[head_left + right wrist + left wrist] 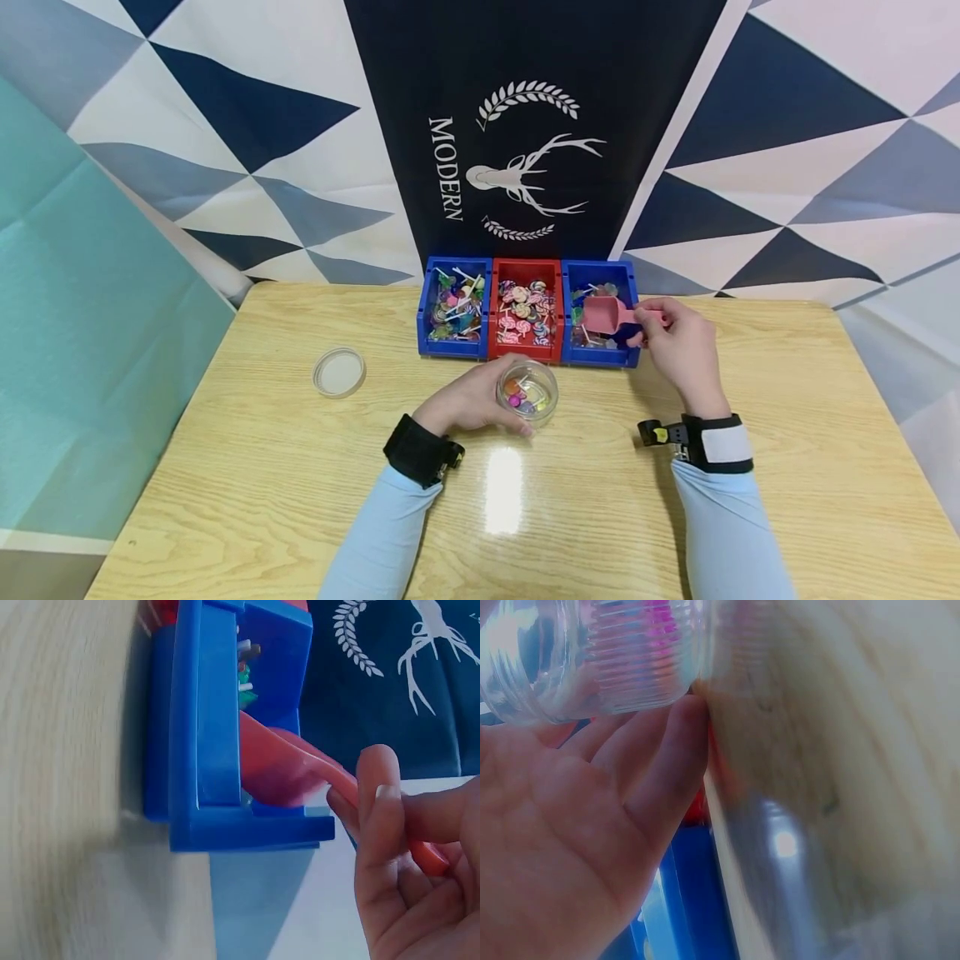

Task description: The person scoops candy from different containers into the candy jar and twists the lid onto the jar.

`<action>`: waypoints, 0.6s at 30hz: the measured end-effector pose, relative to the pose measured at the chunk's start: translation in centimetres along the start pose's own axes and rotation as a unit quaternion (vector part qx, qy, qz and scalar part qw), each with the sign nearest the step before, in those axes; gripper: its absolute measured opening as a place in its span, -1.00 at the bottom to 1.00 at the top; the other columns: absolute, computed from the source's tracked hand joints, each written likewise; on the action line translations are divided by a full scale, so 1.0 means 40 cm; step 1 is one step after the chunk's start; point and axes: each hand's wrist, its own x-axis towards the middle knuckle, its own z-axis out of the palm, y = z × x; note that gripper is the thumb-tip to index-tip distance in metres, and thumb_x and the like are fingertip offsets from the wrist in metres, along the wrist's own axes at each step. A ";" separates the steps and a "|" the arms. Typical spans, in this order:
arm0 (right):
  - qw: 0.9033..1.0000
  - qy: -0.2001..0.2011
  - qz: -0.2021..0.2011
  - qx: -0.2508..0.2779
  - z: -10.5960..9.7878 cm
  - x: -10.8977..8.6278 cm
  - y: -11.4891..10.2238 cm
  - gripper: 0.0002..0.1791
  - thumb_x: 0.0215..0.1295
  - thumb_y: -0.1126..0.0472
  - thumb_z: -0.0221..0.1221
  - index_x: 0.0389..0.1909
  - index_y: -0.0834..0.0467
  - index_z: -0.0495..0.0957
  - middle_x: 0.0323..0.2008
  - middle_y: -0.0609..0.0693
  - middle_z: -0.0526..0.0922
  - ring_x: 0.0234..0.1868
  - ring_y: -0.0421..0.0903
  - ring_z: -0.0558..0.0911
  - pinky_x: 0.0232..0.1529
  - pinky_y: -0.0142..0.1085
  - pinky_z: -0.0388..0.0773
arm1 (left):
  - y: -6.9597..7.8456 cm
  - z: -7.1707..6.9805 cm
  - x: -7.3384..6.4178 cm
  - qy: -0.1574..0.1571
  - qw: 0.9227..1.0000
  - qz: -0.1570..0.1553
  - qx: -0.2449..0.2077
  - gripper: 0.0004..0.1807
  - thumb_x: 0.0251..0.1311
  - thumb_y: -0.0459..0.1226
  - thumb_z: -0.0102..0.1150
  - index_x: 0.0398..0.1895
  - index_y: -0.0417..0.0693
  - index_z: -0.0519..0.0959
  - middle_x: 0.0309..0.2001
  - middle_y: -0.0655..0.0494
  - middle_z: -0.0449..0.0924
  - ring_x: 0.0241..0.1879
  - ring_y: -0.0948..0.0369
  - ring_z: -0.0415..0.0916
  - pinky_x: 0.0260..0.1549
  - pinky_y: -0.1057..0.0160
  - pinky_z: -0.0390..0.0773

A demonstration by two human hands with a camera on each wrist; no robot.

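My left hand [480, 396] holds a clear ribbed jar [630, 664] from its left side, thumb at the front and fingers behind. A few colourful lollipops [519, 398] lie at the bottom of the jar, which has no lid on. With thumb and fingers, my right hand [681, 350] pinches the handle of a pink scoop [600, 315]. The scoop's bowl dips into the right blue bin [217, 712], over small candies with white sticks. In the right wrist view the bin's front wall hides part of the bowl.
Left of the right bin stand a red bin [557, 354] of swirl lollipops and another blue bin [423, 329] of mixed lollipops, side by side. A round lid [339, 372] lies on the wooden table [285, 483] at left. Behind the bins rises a patterned cloth [517, 50].
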 end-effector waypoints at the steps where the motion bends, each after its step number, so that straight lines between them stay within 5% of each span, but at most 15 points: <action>1: 1.000 0.002 0.006 0.005 0.000 0.000 0.000 -0.68 0.52 0.11 0.08 -0.04 0.29 0.62 -0.44 0.16 0.69 -0.53 -0.14 0.67 -0.67 -0.39 0.38 | 0.000 0.000 0.000 0.000 1.000 0.001 -0.002 0.00 -0.19 -0.08 0.66 0.38 0.25 0.30 0.21 0.19 0.48 0.26 0.16 0.36 0.30 0.00 0.31; 7: 0.997 0.001 0.030 0.068 0.023 0.002 0.007 -0.66 0.52 0.13 0.08 0.03 0.33 0.60 -0.32 0.24 0.71 -0.49 -0.32 0.68 -0.55 -0.47 0.52 | 0.004 0.000 -0.001 0.000 1.000 0.006 -0.004 -0.01 -0.18 -0.10 0.66 0.38 0.23 0.30 0.22 0.18 0.48 0.27 0.16 0.35 0.31 0.00 0.30; 14: 0.994 -0.059 0.026 0.086 0.047 0.003 0.004 -0.66 0.53 0.13 0.07 0.09 0.31 0.56 -0.33 0.25 0.69 -0.47 -0.21 0.71 -0.45 -0.36 0.65 | 0.006 0.000 -0.003 0.001 1.000 -0.002 0.002 0.01 -0.18 -0.13 0.66 0.39 0.21 0.28 0.24 0.16 0.47 0.28 0.14 0.33 0.31 0.00 0.30; 18: 0.988 -0.070 0.052 0.125 0.033 0.002 0.000 -0.62 0.54 0.12 0.05 0.14 0.33 0.53 -0.16 0.31 0.66 -0.45 -0.20 0.71 -0.38 -0.41 0.65 | 0.006 0.001 -0.002 -0.002 1.000 0.001 0.004 -0.01 -0.17 -0.13 0.66 0.39 0.24 0.29 0.24 0.17 0.47 0.28 0.16 0.34 0.31 0.00 0.30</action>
